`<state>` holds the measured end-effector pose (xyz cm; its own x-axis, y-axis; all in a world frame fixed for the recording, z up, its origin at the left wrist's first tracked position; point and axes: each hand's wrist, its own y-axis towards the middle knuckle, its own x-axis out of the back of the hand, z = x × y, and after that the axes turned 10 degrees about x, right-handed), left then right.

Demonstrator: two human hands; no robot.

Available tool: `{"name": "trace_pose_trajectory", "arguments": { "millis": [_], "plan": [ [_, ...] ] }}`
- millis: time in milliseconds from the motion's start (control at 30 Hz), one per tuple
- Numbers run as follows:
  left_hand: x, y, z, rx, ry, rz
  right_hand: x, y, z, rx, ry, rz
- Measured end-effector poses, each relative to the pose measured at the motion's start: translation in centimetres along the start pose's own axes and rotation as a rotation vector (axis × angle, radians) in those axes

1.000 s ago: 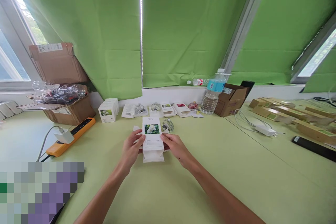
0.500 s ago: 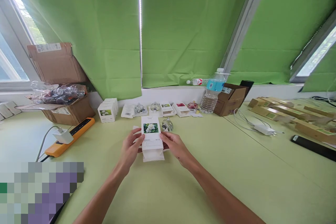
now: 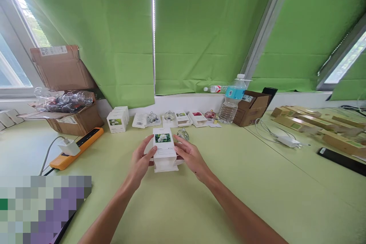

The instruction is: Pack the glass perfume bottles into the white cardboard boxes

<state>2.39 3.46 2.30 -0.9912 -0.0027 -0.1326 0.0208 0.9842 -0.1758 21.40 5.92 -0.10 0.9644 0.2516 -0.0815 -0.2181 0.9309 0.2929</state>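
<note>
A white carton (image 3: 166, 150) printed with a white flower and green leaves is held between both my hands over the table's middle. Its near end is open, with flaps sticking out toward me. My left hand (image 3: 140, 162) grips its left side, thumb on the front edge and fingers partly behind. On the opposite side, my right hand (image 3: 193, 160) closes around the edge, some fingertips hidden beneath. Just behind my right fingers stands a small round glass bottle (image 3: 183, 134), partly covered.
Along the back are stacked white cartons (image 3: 117, 120), a clear bottle (image 3: 169, 116), a pink bottle (image 3: 210, 115) and a large water bottle (image 3: 231, 101). An orange power strip (image 3: 77, 148) and cardboard box (image 3: 74, 116) lie left. Brown cartons (image 3: 311, 122) and a charger (image 3: 288, 141) are right.
The carton has tilted, its near end coming up slightly and its open end showing a little more. Both hands stay on its sides, with the right fingers shifted a little.
</note>
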Motion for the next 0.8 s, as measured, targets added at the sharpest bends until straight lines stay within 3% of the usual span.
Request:
{"name": "trace_pose_trajectory", "arguments": {
  "millis": [500,800],
  "plan": [
    [0.2,0.1,0.1,0.023,-0.007,0.004,-0.1,-0.3,1.2,-0.098,0.025,0.045],
    [0.7,0.5,0.6,0.022,-0.04,0.06,0.1,-0.3,1.3,-0.08,0.09,0.058]
  ]
}}
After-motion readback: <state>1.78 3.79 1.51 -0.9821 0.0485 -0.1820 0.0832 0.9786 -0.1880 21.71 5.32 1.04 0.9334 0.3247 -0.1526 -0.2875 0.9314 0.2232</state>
